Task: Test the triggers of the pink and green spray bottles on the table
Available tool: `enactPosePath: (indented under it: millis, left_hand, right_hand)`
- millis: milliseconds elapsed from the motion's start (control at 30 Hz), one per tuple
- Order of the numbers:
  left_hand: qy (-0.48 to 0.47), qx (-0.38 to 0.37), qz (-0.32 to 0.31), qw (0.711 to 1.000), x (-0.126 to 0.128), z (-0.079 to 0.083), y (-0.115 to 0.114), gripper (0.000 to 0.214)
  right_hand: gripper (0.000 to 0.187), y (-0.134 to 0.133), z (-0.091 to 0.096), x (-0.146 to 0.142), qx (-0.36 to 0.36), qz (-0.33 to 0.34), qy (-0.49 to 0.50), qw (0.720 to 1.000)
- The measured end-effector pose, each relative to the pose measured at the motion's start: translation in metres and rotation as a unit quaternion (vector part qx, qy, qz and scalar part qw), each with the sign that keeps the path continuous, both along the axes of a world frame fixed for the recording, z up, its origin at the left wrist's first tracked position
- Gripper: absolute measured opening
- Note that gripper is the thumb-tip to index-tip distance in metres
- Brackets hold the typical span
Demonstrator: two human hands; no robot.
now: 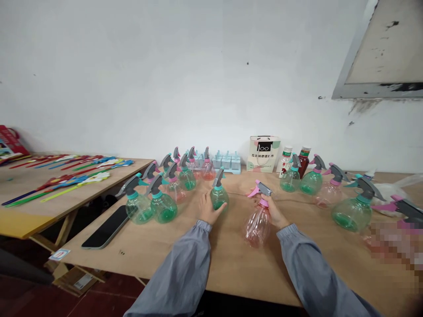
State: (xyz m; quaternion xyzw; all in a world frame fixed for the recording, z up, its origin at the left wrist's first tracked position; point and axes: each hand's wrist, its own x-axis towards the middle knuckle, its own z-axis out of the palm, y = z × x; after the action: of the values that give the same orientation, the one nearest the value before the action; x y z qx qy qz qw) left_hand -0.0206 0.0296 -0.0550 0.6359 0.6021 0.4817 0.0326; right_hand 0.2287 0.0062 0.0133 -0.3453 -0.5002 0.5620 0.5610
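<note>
My left hand [208, 208] is against the side of a green spray bottle [219, 196] with a grey and teal trigger head; its fingers reach round the back and the thumb lies along the front. That bottle stands upright on the table. Gripped at the neck by my right hand [275, 211] is a clear pink spray bottle [257, 226]. It tilts slightly, and its pink and grey trigger head points right. Some of the right fingers are hidden behind the bottle.
Several green and pink spray bottles [164, 207] stand left, and others, including a green one [351, 215], right. A phone [107, 229] lies near the left edge. Behind are a paper bag [263, 154], ice-pop moulds [228, 162] and two printed bottles [304, 160]. Colourful plastic sticks cover a side table [36, 215].
</note>
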Motion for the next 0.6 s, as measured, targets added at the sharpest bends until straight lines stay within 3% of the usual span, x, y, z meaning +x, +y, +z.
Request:
enactPosePath:
  millis: [233, 367, 467, 600]
  left_hand:
    - [-0.01, 0.016, 0.011, 1.0, 0.003, 0.002, -0.002, 0.08]
    - [-0.008, 0.012, 0.005, 1.0, 0.002, 0.002, -0.003, 0.079]
    - [-0.007, 0.024, 0.01, 1.0, 0.004, 0.002, -0.003, 0.078]
    - [-0.003, 0.024, 0.018, 1.0, 0.004, 0.0, -0.001, 0.08]
  right_hand:
    - [0.03, 0.005, 0.003, 0.008, 0.029, -0.074, 0.016, 0.997]
    - [0.028, 0.016, 0.005, 0.028, 0.078, -0.129, -0.045, 0.988]
    - [0.027, 0.027, 0.005, 0.056, 0.118, -0.233, -0.107, 0.959]
    - [0.032, 0.039, 0.002, 0.099, 0.168, -0.387, -0.147, 0.894]
